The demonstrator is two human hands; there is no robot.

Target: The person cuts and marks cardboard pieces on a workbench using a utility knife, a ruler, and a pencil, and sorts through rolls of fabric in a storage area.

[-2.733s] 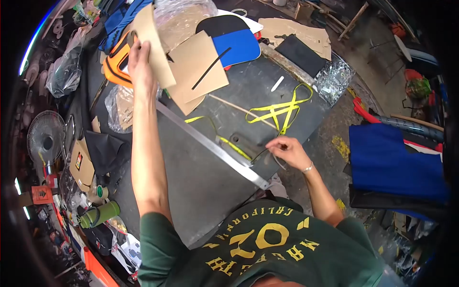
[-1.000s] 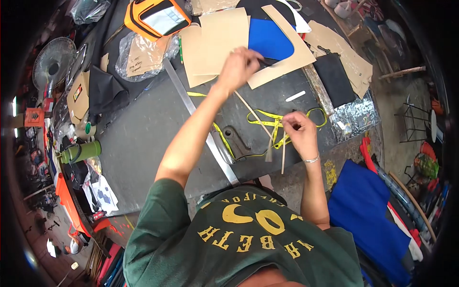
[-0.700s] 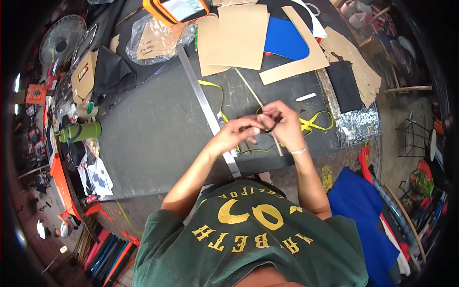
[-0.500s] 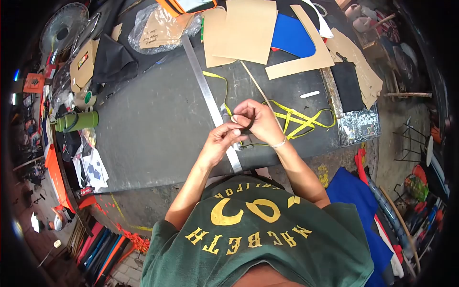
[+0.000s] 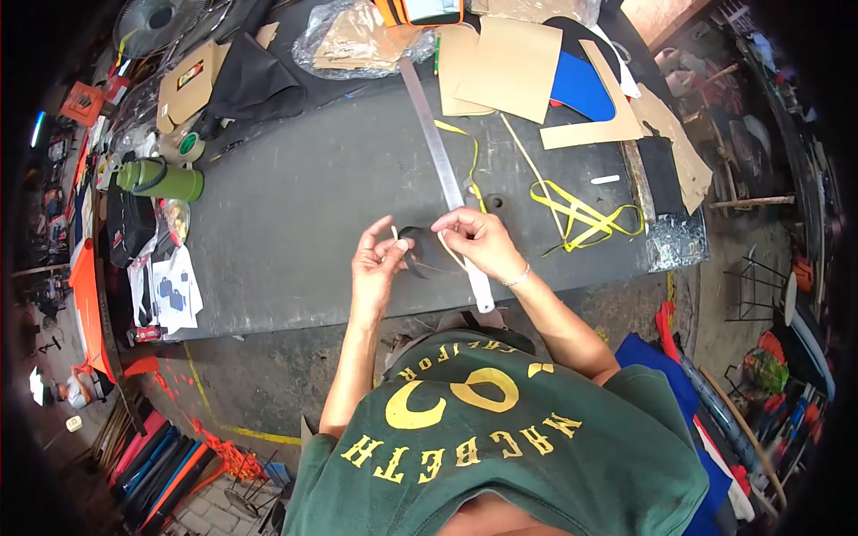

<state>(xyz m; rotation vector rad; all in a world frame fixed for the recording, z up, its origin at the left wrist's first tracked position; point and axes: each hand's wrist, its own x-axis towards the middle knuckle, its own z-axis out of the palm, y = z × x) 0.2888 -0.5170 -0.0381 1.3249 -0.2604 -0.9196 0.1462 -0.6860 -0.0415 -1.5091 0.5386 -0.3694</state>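
Note:
Over the dark table [image 5: 295,223], near its front edge, my left hand [image 5: 379,259] pinches a curved black strip [image 5: 415,254] between thumb and forefinger, with a small pale piece just above. My right hand [image 5: 481,243] is closed on a thin tan strip [image 5: 453,254] that slants down from the fingertips. A metal ruler [image 5: 433,134] lies lengthwise and passes beneath my right hand. To the right are a tangled yellow measuring tape [image 5: 585,223] and a thin wooden stick [image 5: 532,168].
Cardboard sheets [image 5: 514,67], an L-shaped cardboard piece [image 5: 590,134], blue material [image 5: 581,87] and an orange bag [image 5: 424,11] lie at the back. A green bottle [image 5: 170,180] stands at the left. A white marker-like piece [image 5: 605,180] lies near a black cloth [image 5: 660,174] on the right.
My left hand went from the cardboard to meet my right hand. Both then moved left over the table and are now apart, with the black strip in my left hand.

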